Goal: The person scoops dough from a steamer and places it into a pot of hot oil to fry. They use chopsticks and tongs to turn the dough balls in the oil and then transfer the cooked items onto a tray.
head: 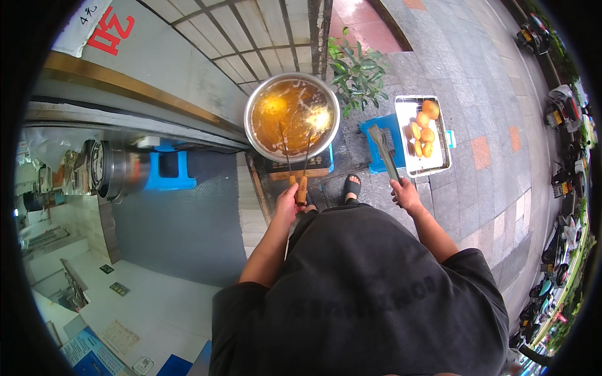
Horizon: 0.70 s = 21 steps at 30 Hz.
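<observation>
My left hand (288, 205) holds two wooden-handled metal tools (302, 190) side by side. Their thin rods reach into a round metal pot of bubbling oil (288, 136), where two pale yellow, foaming pieces of food (318, 118) lie at the rods' far ends. The parts under the oil cannot be made out. My right hand (405, 195) grips metal tongs (386, 152), which point away from me over a blue plastic stool (376, 164). Beside the tongs, several golden fried rounds (423, 119) rest on a wire rack in a white-rimmed tray (401, 141).
The pot stands on a black cooktop (308, 162) by a tiled wall (263, 33). A leafy plant (358, 70) grows between pot and tray. At left are a doorway sill, another blue stool (188, 170) and a large metal pot (124, 170). Parked scooters (562, 113) line the right.
</observation>
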Each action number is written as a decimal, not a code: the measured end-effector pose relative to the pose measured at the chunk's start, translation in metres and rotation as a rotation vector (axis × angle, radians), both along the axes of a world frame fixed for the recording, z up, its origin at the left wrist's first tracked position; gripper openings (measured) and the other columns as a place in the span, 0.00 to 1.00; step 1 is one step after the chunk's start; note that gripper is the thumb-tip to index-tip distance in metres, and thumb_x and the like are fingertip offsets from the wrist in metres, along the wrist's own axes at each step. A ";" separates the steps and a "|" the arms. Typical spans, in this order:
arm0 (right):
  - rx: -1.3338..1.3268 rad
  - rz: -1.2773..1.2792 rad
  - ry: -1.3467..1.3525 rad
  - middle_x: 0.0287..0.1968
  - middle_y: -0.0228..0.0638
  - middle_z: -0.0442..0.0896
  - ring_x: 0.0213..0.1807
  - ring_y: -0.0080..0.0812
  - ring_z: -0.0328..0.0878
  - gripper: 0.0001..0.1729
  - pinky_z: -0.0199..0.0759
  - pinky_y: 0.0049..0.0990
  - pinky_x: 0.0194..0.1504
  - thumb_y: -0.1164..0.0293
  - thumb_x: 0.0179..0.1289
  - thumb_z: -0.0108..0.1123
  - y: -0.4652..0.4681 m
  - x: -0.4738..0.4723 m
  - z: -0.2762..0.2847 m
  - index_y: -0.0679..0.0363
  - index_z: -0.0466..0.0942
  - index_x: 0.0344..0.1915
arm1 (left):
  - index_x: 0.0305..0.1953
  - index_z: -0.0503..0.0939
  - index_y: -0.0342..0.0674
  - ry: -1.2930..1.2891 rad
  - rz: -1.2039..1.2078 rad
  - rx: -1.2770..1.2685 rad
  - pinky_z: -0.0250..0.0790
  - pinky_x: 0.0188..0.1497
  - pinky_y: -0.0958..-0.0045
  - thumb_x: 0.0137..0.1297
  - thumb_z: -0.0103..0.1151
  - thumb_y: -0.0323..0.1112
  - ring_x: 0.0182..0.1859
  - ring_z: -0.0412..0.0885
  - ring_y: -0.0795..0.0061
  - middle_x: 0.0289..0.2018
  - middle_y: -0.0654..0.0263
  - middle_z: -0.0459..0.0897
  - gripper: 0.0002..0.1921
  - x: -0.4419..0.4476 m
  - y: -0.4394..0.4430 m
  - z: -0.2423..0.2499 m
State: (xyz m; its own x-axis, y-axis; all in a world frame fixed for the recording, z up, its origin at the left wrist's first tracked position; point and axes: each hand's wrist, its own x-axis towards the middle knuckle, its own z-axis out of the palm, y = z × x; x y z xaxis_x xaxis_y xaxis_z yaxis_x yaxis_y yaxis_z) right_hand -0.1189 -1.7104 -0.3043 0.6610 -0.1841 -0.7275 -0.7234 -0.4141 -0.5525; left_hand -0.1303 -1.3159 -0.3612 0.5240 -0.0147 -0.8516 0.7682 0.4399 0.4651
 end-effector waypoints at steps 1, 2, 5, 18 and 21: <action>0.001 0.001 0.002 0.31 0.37 0.81 0.25 0.27 0.78 0.27 0.73 0.28 0.26 0.50 0.70 0.57 0.001 0.000 0.000 0.65 0.74 0.49 | 0.48 0.77 0.43 -0.011 0.000 -0.006 0.71 0.18 0.76 0.71 0.57 0.49 0.22 0.79 0.76 0.34 0.64 0.86 0.17 0.000 0.001 0.004; 0.002 0.001 0.004 0.30 0.36 0.80 0.25 0.26 0.77 0.26 0.72 0.27 0.25 0.50 0.70 0.56 0.002 -0.001 0.000 0.64 0.74 0.48 | 0.47 0.78 0.43 -0.016 -0.002 0.014 0.71 0.18 0.77 0.70 0.58 0.49 0.21 0.78 0.78 0.33 0.64 0.86 0.16 0.000 0.002 0.007; -0.005 0.010 0.010 0.31 0.37 0.81 0.25 0.28 0.79 0.27 0.73 0.28 0.26 0.49 0.70 0.56 0.004 -0.001 -0.001 0.65 0.74 0.49 | 0.45 0.77 0.44 -0.019 -0.006 0.093 0.69 0.17 0.79 0.68 0.61 0.48 0.19 0.75 0.82 0.31 0.67 0.85 0.15 -0.001 0.005 0.011; 0.016 0.010 0.013 0.30 0.36 0.80 0.23 0.26 0.77 0.25 0.69 0.26 0.21 0.50 0.71 0.55 0.010 0.001 -0.003 0.63 0.73 0.47 | 0.48 0.75 0.44 -0.002 -0.033 0.202 0.69 0.19 0.75 0.66 0.64 0.49 0.19 0.74 0.78 0.28 0.69 0.79 0.18 -0.003 0.015 0.000; 0.004 0.011 0.007 0.30 0.36 0.80 0.23 0.26 0.77 0.25 0.68 0.26 0.21 0.50 0.71 0.55 0.011 0.001 -0.003 0.63 0.73 0.47 | 0.50 0.74 0.44 -0.019 -0.047 0.185 0.69 0.18 0.75 0.66 0.64 0.49 0.19 0.74 0.78 0.29 0.69 0.79 0.20 -0.002 0.017 0.001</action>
State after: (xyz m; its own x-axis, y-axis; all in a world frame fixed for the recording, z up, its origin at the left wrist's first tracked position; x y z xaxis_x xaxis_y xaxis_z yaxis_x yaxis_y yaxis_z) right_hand -0.1176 -1.6991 -0.3076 0.6579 -0.1738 -0.7328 -0.7224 -0.4204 -0.5490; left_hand -0.1320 -1.2991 -0.3602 0.5421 0.1166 -0.8322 0.7763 0.3097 0.5490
